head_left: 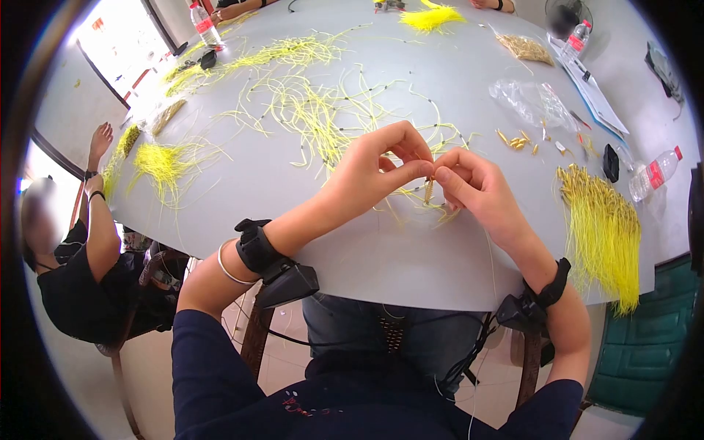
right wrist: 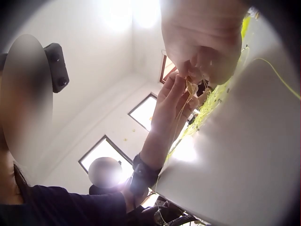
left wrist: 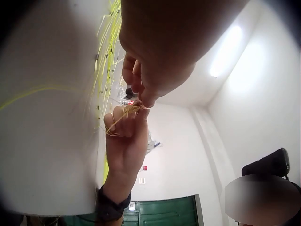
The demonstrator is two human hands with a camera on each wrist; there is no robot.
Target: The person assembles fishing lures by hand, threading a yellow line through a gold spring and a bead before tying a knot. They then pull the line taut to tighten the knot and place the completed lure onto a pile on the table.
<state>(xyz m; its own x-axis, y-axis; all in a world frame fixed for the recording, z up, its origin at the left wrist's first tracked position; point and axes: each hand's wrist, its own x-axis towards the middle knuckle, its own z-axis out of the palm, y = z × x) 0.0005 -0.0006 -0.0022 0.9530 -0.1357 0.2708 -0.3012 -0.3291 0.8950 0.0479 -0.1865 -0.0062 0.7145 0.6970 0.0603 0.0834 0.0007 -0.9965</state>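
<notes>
Above the table's near side, my left hand (head_left: 378,161) and right hand (head_left: 480,192) meet fingertip to fingertip. Between them they pinch a small gold coiled piece (head_left: 428,192), which looks like a little spring and hangs just below the fingertips. Thin yellow line trails from it. In the left wrist view the coiled piece (left wrist: 131,109) lies against the right hand's fingers. The right wrist view also shows the gold piece (right wrist: 189,88) at the meeting fingertips. The exact grip point is hidden by the fingers.
Loose yellow lines (head_left: 315,110) with dark beads spread across the grey table (head_left: 411,271). A bundle of gold-topped yellow strands (head_left: 605,227) lies right, near small gold pieces (head_left: 517,139) and a plastic bottle (head_left: 655,174). Another person (head_left: 81,257) sits at left.
</notes>
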